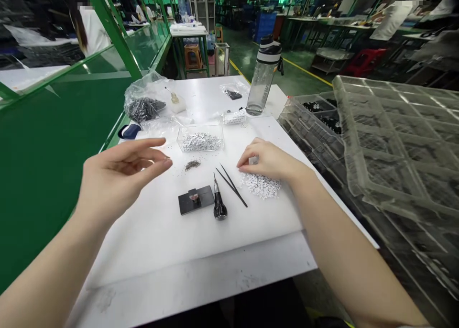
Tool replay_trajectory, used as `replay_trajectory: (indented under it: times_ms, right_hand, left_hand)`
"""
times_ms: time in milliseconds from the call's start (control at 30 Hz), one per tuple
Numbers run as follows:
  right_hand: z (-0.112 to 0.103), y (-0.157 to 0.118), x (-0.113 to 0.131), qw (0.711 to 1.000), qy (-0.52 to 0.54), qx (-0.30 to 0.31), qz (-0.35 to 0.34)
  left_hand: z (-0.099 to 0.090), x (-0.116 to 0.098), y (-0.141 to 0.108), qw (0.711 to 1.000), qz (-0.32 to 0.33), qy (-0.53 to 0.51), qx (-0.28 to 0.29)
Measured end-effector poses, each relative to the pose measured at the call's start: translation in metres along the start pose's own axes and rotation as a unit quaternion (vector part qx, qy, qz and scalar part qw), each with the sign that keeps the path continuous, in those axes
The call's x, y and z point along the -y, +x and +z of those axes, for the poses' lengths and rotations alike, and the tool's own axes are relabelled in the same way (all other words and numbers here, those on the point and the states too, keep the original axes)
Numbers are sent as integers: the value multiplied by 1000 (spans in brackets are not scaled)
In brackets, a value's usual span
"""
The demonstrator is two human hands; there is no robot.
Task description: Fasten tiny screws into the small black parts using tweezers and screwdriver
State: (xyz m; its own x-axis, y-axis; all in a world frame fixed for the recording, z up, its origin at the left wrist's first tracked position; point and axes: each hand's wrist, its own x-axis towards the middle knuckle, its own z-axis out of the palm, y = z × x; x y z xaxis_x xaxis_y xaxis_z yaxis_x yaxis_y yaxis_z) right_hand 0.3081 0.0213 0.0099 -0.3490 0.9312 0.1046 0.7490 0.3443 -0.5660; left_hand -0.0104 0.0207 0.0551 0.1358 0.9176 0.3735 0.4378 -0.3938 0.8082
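Note:
My left hand [120, 175] hovers over the left side of the white mat, index finger stretched out. Its thumb and another finger come together at the tips; anything between them is too small to name. At the upper edge of a pile of tiny white pieces [263, 187], my right hand [268, 159] has its fingertips pressed together, their contents hidden. Between the hands lie black tweezers [233, 187], a black screwdriver [219, 206] and a flat black block [186, 203] with a small coppery part [194, 198] on it. Tiny dark screw-like bits [192, 165] form a heap beyond.
A clear box [201, 148] of white pieces stands beyond the heap. Farther back are a bag of dark parts [143, 105], a small bottle with a needle tip [175, 101] and a water bottle [263, 79]. Clear compartment trays [401, 141] are stacked at the right; a green conveyor [46, 141] runs left.

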Motion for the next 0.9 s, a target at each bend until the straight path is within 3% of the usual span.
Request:
replay_trajectory:
  times_ms: [133, 300, 467, 567, 667, 767, 900]
  right_hand:
    - [1, 0, 2, 1000, 7, 6, -6]
    - [-1, 0, 9, 999, 24, -24, -18]
    - [0, 0, 11, 996, 49, -74, 0]
    - [1, -1, 11, 993, 72, -90, 17]
    - [2, -1, 13, 991, 98, -94, 18]
    - [3, -1, 20, 988, 131, -82, 6]
    - [11, -1, 32, 984, 171, -57, -17]
  left_hand:
    - [12, -4, 34, 996, 12, 85, 20]
    - [38, 21, 85, 980, 55, 178, 72]
    - [44, 32, 102, 971, 68, 216, 83]
    - [34, 20, 86, 972, 68, 210, 76]
    - [22, 4, 53, 979, 63, 178, 76]
    - [17, -3, 13, 983, 64, 129, 112]
    - [26, 6, -26, 977, 80, 86, 179]
